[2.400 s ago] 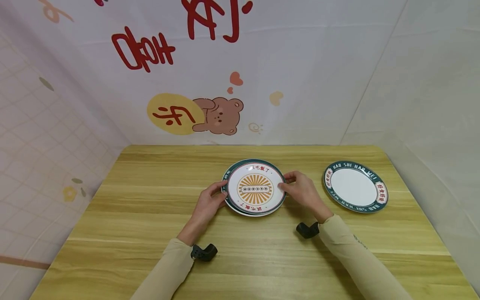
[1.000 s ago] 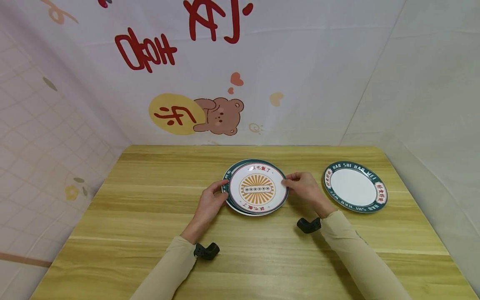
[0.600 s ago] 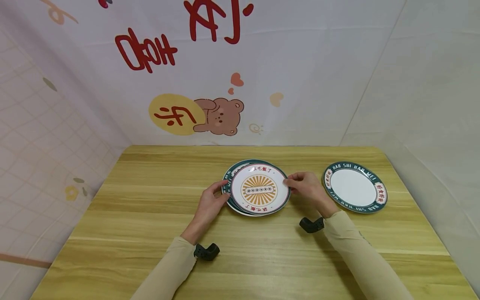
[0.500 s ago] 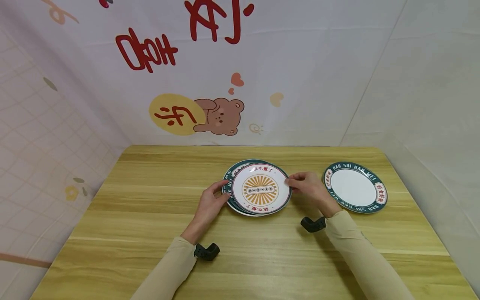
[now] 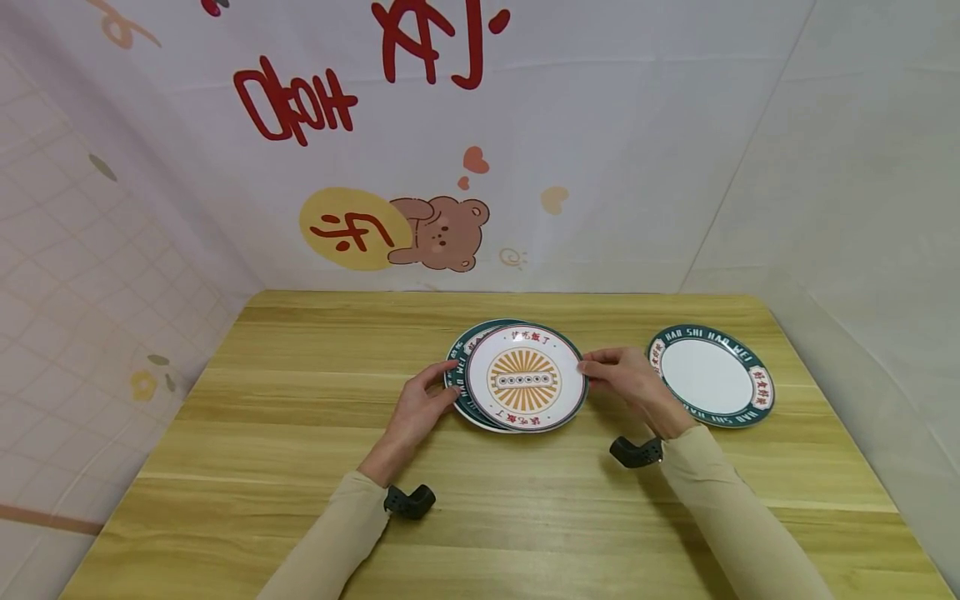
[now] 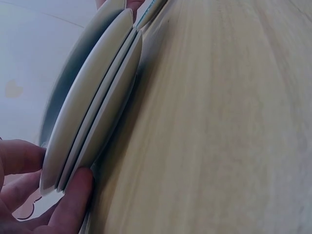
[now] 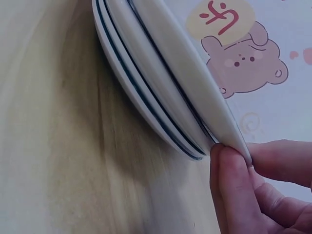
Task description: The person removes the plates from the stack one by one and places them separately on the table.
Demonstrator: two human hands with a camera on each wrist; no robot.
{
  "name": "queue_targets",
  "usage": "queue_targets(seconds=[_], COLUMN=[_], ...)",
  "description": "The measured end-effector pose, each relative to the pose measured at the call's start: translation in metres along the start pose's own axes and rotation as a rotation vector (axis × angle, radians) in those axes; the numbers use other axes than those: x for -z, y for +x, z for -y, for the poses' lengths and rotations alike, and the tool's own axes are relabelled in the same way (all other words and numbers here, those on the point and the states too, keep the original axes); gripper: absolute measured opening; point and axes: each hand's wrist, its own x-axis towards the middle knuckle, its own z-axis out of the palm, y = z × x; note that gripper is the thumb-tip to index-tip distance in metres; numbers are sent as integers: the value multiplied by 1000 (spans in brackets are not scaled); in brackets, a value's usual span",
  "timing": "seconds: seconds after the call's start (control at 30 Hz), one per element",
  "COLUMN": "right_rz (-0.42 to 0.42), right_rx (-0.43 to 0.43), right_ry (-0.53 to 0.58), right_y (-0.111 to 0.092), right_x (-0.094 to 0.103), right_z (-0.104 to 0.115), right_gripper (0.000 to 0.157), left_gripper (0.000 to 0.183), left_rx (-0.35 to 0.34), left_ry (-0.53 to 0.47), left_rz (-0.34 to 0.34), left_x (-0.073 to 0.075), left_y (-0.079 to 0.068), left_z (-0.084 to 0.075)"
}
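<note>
A white plate with an orange sunburst and red characters lies over a stack of green-rimmed plates, shifted to the right. My right hand pinches its right rim between thumb and fingers. In the right wrist view that top plate stands slightly apart from the lower plates at its near edge. My left hand holds the left rim of the lower plates. The left wrist view has its fingers round the edge of the stacked plates, with the rest of their faces hidden.
A green-rimmed plate with a plain white middle lies at the right, just behind my right hand and wrist. The wooden table meets a white printed backdrop at the back. A black wrist mount sits on my left forearm.
The sunburst plate has slid right over the stack, with my right hand drawing it, and more of the green rim beneath shows at the left. My left hand has stayed at the left rim.
</note>
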Motion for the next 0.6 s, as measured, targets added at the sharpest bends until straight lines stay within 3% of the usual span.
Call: queue_targets(seconds=[0.27, 0.6], right_rz=[-5, -16], right_rx=[25, 20], right_ry=[14, -7], right_y=[-8, -20], right_x=[5, 12], right_z=[-2, -2], right_gripper=[46, 47], left_gripper=[46, 46], left_rx=[22, 10], left_ry=[47, 11], left_rz=[-11, -3], left_x=[-1, 0], left_y=[0, 0], left_z=[-1, 1])
